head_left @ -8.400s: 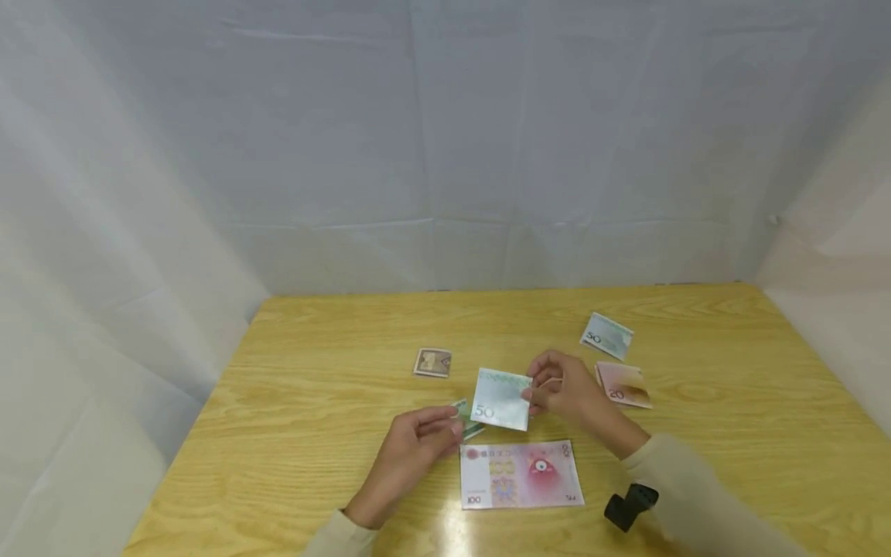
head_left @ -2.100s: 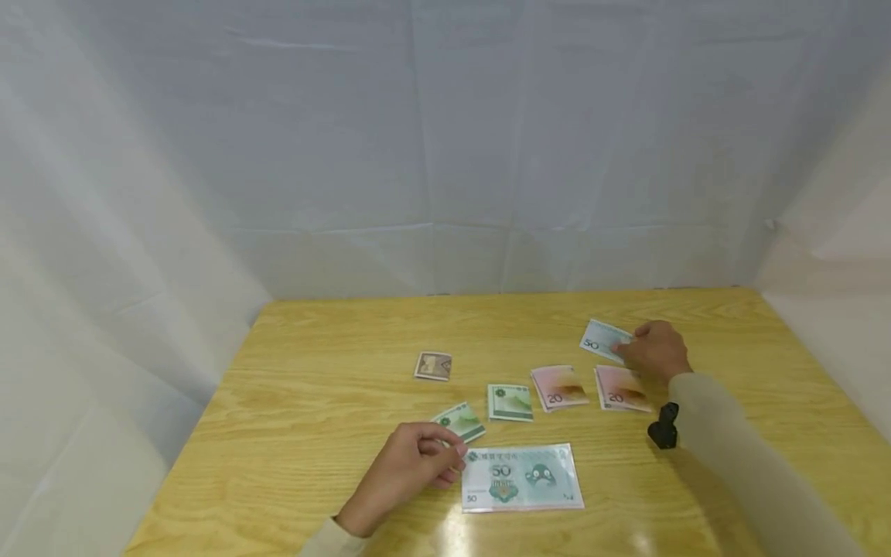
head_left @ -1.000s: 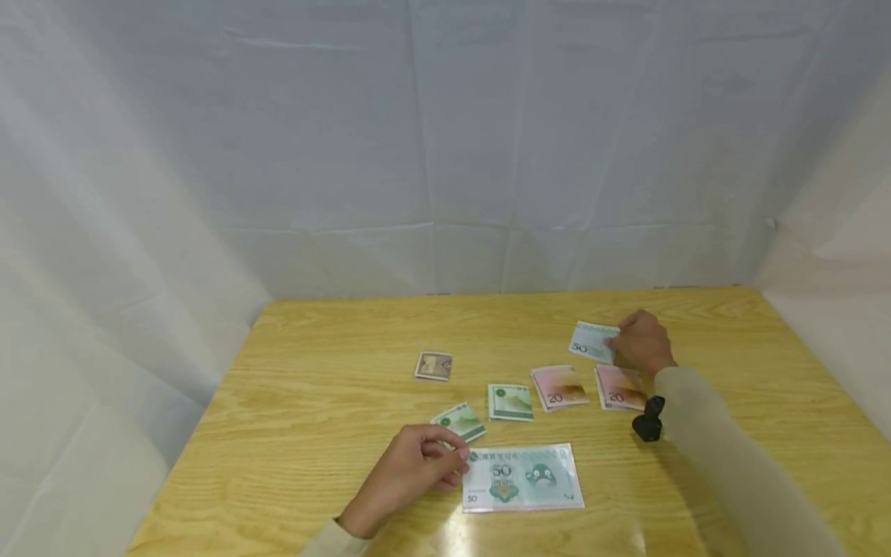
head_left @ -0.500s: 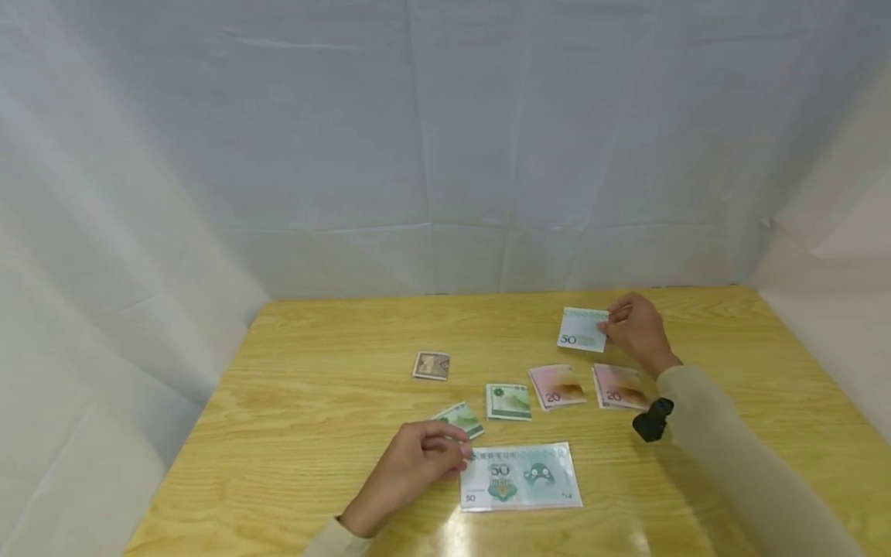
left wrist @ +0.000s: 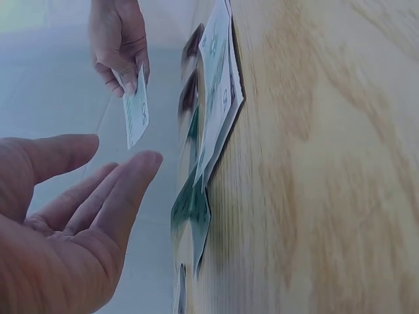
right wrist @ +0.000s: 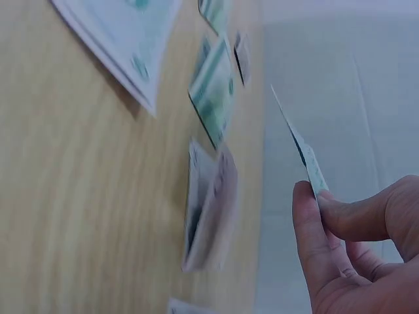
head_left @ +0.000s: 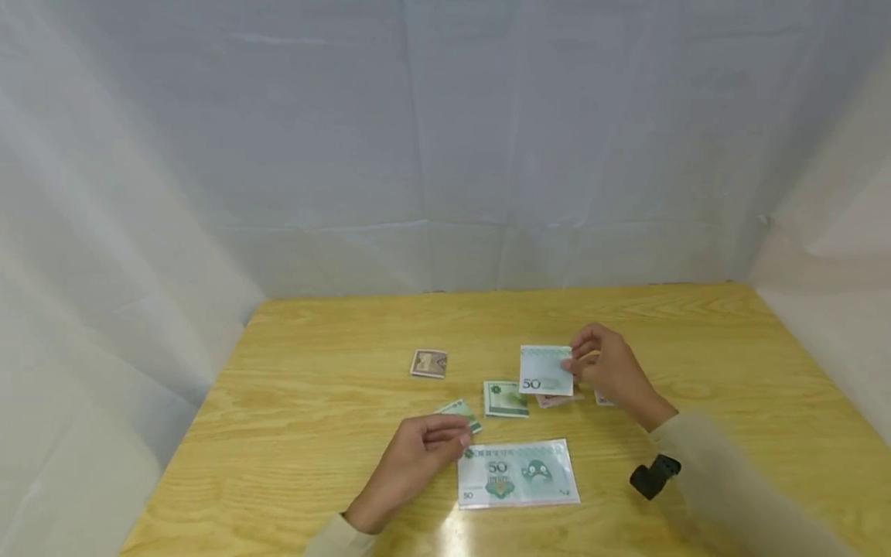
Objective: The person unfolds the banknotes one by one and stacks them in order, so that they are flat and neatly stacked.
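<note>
The right hand (head_left: 612, 375) holds a folded 50 note (head_left: 546, 371) by its right edge, its grip pinching the paper between thumb and fingers; the right-wrist view shows that note raised clear of the counter (head_left: 313, 394). From the head view it partly covers a pink folded note (head_left: 557, 401) standing behind it in the line of sight, and another pink folded note (head_left: 604, 400) shows only a small corner beside the right hand. The left hand (head_left: 418, 460) has its grip spread, thumb and fingers apart around nothing, near the upper left corner of a flat 50 note (head_left: 518, 476). The left-wrist view shows a second sheet's edge under that flat note. Just behind the left hand lies a green folded note (head_left: 462, 414), with a second green folded note (head_left: 506, 400) to its right. A brown folded note (head_left: 428, 363) lies farther back. A black strap device (head_left: 654, 476) sits at the right sleeve (head_left: 724, 472), and pale sheeting (head_left: 452, 155) hangs behind the counter.
</note>
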Demonstrator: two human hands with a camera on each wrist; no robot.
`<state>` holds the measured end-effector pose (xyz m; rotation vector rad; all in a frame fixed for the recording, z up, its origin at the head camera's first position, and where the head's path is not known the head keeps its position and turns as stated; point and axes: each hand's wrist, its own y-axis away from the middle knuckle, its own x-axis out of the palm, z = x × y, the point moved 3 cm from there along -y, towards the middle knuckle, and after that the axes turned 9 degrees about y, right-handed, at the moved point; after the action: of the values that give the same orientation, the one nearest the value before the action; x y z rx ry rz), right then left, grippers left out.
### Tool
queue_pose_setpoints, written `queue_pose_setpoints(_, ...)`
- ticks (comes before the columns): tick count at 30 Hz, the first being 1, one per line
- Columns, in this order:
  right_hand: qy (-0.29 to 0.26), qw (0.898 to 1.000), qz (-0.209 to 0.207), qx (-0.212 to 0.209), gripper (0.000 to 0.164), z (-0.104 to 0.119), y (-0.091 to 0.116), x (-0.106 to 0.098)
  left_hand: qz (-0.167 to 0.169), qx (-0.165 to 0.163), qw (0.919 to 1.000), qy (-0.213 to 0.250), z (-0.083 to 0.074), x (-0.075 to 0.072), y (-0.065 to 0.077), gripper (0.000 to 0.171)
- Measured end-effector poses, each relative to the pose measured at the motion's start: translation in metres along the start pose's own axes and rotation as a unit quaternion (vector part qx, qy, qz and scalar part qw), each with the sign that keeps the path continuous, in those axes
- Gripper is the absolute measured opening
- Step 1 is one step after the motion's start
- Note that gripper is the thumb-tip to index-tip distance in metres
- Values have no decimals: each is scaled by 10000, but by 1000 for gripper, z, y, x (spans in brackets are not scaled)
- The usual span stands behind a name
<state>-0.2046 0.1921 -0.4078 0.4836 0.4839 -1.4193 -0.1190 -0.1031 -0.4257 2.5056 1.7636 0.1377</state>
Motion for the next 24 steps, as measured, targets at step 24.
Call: queue_pose_setpoints(24,-1436,9865,783,31,33,31,48,67,-441,-756,9790,1844,9,13,-7,41)
